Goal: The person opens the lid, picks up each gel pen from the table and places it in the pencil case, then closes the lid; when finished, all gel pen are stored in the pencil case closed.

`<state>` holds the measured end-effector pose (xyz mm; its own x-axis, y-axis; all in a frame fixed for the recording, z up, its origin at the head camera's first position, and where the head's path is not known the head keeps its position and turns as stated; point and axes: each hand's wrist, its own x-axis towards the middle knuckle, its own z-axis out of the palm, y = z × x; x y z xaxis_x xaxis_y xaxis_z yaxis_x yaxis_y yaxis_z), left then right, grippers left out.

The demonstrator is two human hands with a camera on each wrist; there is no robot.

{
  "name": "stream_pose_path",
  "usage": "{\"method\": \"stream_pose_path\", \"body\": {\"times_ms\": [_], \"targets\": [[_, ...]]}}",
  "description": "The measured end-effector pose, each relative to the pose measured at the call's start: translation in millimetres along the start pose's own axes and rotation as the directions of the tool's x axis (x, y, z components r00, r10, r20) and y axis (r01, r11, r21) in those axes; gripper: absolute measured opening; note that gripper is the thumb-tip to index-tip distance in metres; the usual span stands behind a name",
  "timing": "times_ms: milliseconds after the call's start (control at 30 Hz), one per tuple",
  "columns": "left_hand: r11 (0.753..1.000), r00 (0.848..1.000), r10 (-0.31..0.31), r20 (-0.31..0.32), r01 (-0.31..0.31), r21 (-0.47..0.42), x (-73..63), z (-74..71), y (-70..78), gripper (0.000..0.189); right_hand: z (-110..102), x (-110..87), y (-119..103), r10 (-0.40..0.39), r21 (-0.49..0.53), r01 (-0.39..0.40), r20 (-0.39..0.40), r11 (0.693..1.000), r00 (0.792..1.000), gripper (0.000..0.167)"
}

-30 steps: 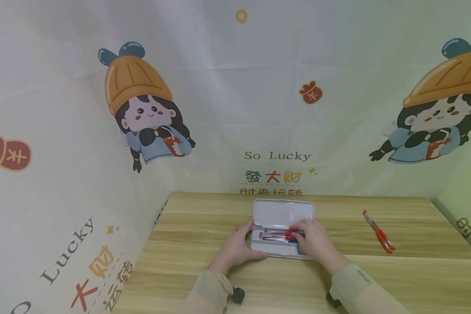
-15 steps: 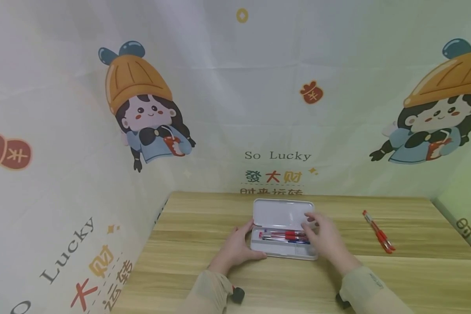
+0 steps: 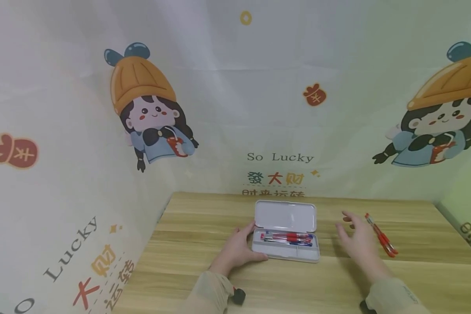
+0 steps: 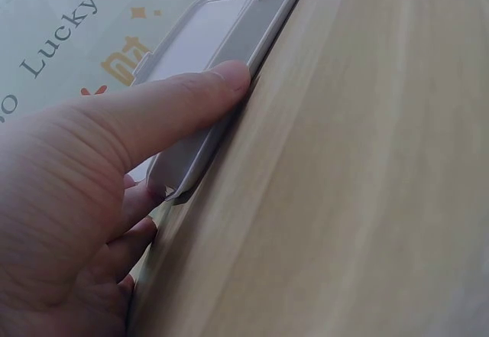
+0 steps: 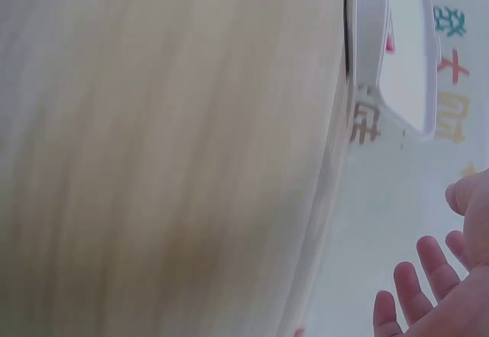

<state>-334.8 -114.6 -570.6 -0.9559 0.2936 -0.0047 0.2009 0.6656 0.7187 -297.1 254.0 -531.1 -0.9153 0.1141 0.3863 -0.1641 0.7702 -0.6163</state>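
Observation:
A white pencil case (image 3: 274, 251) stands with its lid (image 3: 285, 216) raised, and several pens (image 3: 288, 238) with red and blue parts lie in its rear compartment. My left hand (image 3: 239, 249) holds the case by its left end. In the left wrist view the thumb of my left hand (image 4: 92, 138) presses the front wall of the pencil case (image 4: 235, 50), the other fingers round its end. My right hand (image 3: 359, 239) holds nothing and is between the case and some red pens (image 3: 385, 242) on the right. Loosely spread fingers show on my right hand (image 5: 451, 283) in the right wrist view.
The wooden table (image 3: 204, 218) runs back to a printed cloth backdrop (image 3: 220, 109) with cartoon figures and lettering. Inside the case, a divider splits the front part into a long and a short compartment.
My right hand has let go of the pens in the case and moved right, towards the red pens on the table. The left hand stays on the case.

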Motion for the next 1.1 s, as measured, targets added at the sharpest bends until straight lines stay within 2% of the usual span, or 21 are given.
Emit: {"method": "stream_pose_path", "body": {"times_ms": [67, 167, 300, 433, 633, 867, 1100], "targets": [[1.0, 1.0, 0.0, 0.001, 0.0, 0.001, 0.0, 1.1, 0.2, 0.128, -7, -2.3, 6, 0.001, -0.02, -0.001, -0.029, 1.0, 1.0, 0.049], [1.0, 1.0, 0.006, -0.007, -0.006, -0.004, -0.3, 2.0, 0.5, 0.128, -17, -4.7, 16, 0.038, -0.028, -0.039, -0.032, 0.999, 0.999, 0.051], [1.0, 1.0, 0.01, -0.009, -0.01, -0.003, -0.2, 1.8, 1.0, 0.128, -28, -5.2, 29, 0.103, 0.003, -0.103, -0.033, 0.995, 0.994, 0.05], [1.0, 1.0, 0.018, -0.009, -0.018, -0.01, 0.2, 1.4, 0.9, 0.127, -38, -4.8, 41, 0.134, 0.016, -0.133, -0.068, 0.991, 0.989, 0.047], [1.0, 1.0, 0.012, -0.004, -0.012, -0.019, -0.7, 1.0, 2.0, 0.127, -47, -9.8, 54, 0.201, -0.055, -0.208, -0.104, 0.977, 0.974, 0.048], [1.0, 1.0, -0.002, 0.001, 0.002, 0.002, -1.5, 1.8, 1.6, 0.128, -56, -13.7, 69, 0.335, -0.14, -0.336, -0.031, 0.931, 0.942, 0.055], [1.0, 1.0, 0.013, -0.004, -0.013, -0.005, -1.0, 1.1, 1.6, 0.127, -64, -12.6, 85, 0.424, -0.223, -0.402, 0.058, 0.888, 0.904, 0.064]]}}
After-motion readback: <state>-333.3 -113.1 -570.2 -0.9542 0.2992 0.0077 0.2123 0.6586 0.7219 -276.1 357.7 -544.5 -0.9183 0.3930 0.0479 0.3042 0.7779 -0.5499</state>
